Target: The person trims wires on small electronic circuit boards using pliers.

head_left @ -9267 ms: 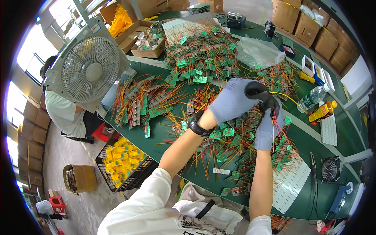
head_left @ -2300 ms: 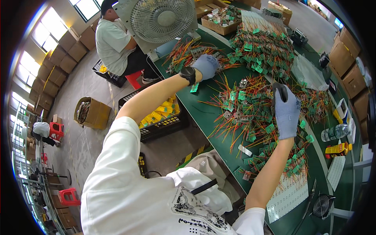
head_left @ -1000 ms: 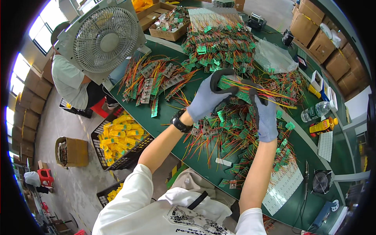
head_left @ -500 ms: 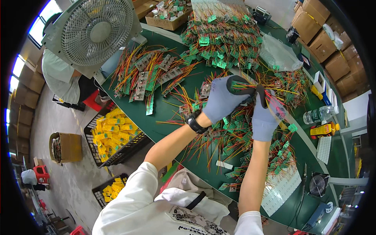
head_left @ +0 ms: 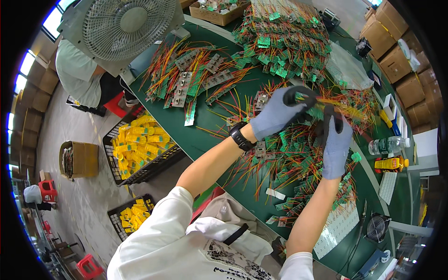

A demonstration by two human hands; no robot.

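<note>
Since half a second ago, the right hand [head_left: 336, 145] has drawn a little to the right and nearer, away from the left hand [head_left: 280, 113], whose thumb and fingers pinch the bundle of wired boards [head_left: 318, 112]. Motion blur hides the right fingertips, so whether they grip it I cannot tell. Held above the tangled heap [head_left: 298, 161] on the green table [head_left: 186, 145], the bundle shows smeared green boards, with red and yellow wires trailing right.
</note>
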